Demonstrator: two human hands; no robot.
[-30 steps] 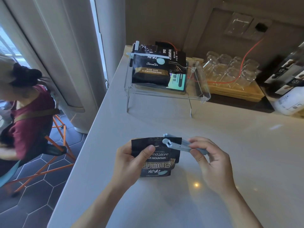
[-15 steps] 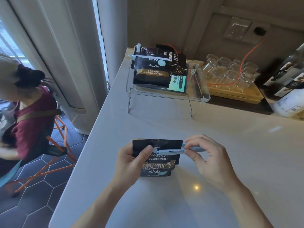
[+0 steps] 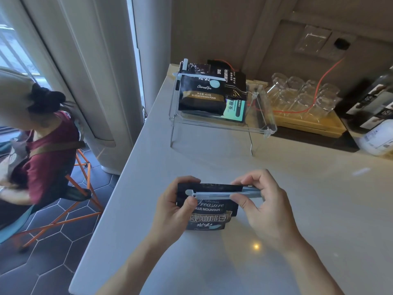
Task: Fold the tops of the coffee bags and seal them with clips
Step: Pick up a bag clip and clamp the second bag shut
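A small black coffee bag (image 3: 209,218) with a folded top stands on the pale counter (image 3: 297,209) in front of me. My left hand (image 3: 173,211) grips its left edge, thumb on the front. A long pale-blue clip (image 3: 212,194) lies across the folded top, reaching almost to the bag's left edge. My right hand (image 3: 261,207) pinches the clip's right end. Farther back, a larger black coffee bag (image 3: 201,96) with a white clip (image 3: 195,76) across its top sits on a clear rack (image 3: 263,116), with another bag beside it.
A wooden tray of upturned glasses (image 3: 302,96) stands behind the rack, with a red cable over it. A white bottle (image 3: 376,139) and dark boxes sit at the far right. The counter's left edge drops to a tiled floor, where a seated person (image 3: 38,150) is.
My right hand has slid the clip leftward along the folded top, from only its tip over the bag to spanning nearly the full width. The left hand kept its grip on the bag.
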